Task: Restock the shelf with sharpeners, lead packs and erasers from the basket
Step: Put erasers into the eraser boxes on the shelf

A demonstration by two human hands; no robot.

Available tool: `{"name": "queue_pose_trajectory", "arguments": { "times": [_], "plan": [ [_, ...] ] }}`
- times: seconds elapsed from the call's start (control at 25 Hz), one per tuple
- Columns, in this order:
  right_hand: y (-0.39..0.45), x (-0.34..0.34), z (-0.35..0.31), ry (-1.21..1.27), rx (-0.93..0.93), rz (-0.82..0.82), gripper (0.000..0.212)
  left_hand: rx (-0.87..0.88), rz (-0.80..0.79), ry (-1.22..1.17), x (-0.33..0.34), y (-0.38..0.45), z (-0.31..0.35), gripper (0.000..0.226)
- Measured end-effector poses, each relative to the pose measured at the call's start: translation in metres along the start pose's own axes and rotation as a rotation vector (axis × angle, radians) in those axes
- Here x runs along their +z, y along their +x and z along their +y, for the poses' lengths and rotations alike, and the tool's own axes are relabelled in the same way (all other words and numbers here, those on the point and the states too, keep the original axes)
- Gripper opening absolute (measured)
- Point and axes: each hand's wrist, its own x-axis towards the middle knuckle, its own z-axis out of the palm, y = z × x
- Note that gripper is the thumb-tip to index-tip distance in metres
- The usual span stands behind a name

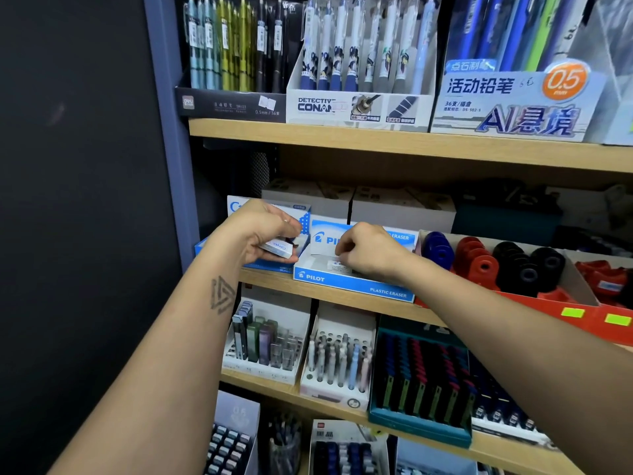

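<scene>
my left hand keeps a grip on a white eraser over the blue campus box; my right hand pinches a small eraser inside the pilot box on the shelf.

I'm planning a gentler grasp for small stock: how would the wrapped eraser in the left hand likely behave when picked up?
The eraser is a small flat block, so probably light and stiff enough not to sag in the left hand. Its wrapper looks glossy, so it may be a bit slippery. With flat faces, it should neither roll nor tip once laid in the blue box.
</scene>
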Motion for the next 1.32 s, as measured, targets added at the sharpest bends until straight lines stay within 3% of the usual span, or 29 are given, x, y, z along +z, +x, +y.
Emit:
{"name": "queue_pose_trajectory", "arguments": {
  "times": [0.08,0.32,0.64,0.68,0.76,0.84,0.88,0.96,1.08,1.2,1.32],
  "plan": [
    [0.001,0.000,-0.004,-0.022,-0.022,-0.057,0.017,-0.008,-0.002,0.003,-0.002,0.000,-0.002,0.006],
    [0.009,0.013,-0.017,-0.059,-0.051,0.129,0.010,-0.020,-0.004,-0.007,-0.009,-0.003,-0.002,0.009],
    [0.012,0.016,-0.021,-0.137,-0.024,0.045,0.027,-0.027,-0.025,-0.037,-0.018,0.000,-0.007,0.014],
    [0.012,0.013,-0.025,-0.043,0.001,0.074,0.029,-0.029,-0.039,-0.056,-0.019,0.000,-0.008,0.017],
    [0.013,0.008,-0.035,0.402,0.068,0.088,0.034,-0.028,-0.071,-0.105,-0.021,-0.003,-0.009,0.027],
    [0.012,0.005,-0.044,0.833,0.062,-0.030,0.045,-0.022,-0.086,-0.159,-0.023,-0.003,-0.011,0.043],
    [0.011,0.005,-0.045,0.893,0.027,-0.066,0.050,-0.019,-0.085,-0.180,-0.024,-0.002,-0.012,0.052],
    [0.011,0.008,-0.045,0.819,-0.057,-0.069,0.053,-0.019,-0.071,-0.205,-0.024,-0.002,-0.013,0.057],
    [0.017,0.015,-0.045,0.624,-0.151,0.034,0.045,0.002,-0.076,-0.167,-0.023,-0.002,-0.013,0.036],
    [0.024,0.019,-0.046,0.483,-0.147,0.144,0.032,0.012,-0.065,-0.181,-0.026,-0.001,-0.014,0.026],
    [0.026,0.017,-0.046,0.467,-0.157,0.131,0.039,0.026,-0.050,-0.156,-0.029,-0.001,-0.015,0.022]
  ]
}}
